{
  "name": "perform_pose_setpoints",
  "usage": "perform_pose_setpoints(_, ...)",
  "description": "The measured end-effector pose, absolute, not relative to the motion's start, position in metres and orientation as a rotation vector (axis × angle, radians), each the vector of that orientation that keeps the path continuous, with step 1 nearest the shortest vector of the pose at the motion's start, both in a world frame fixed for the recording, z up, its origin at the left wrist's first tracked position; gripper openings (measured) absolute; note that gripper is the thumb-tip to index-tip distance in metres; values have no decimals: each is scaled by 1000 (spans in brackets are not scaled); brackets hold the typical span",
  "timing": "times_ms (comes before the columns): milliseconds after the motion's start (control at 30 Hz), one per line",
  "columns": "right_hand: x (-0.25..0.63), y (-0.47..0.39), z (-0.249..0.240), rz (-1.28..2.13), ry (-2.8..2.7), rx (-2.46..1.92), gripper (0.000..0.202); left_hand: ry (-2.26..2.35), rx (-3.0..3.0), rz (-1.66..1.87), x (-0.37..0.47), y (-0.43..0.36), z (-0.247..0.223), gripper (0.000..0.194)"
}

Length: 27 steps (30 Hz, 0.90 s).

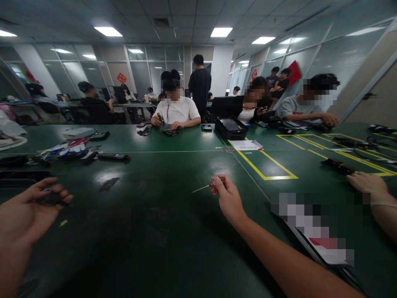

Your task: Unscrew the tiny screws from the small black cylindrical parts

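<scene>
Right hand (228,196) pinching a small screwdriver (207,186), shaft lying near-horizontal, tip pointing left; left hand (29,209) cupping a dark object (51,198) over the bench (161,215).

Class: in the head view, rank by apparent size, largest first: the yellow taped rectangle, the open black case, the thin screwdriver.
1. Yellow taped rectangle.
2. Open black case, though it sits farther away, so unsure.
3. Thin screwdriver, in the right hand.
</scene>
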State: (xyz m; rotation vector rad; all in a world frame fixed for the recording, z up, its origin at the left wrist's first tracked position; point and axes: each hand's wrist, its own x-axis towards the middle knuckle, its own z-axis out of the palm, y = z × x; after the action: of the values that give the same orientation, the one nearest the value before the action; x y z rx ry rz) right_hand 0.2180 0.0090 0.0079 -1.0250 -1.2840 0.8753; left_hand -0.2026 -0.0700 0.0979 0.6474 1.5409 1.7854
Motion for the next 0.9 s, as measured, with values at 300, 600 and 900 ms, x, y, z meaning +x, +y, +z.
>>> perform_pose_setpoints(300,219,8,10,873,-1274,-1039,28,1201,755,1502,-83,-15,87,36)
perform_pose_setpoints(600,220,3,14,883,-1301,-1100,34,1172,1313,1239,1,8,38,58)
perform_pose_setpoints(900,218,2,14,851,-1297,-978,28,1237,1768,1016,-1,8,2,45)
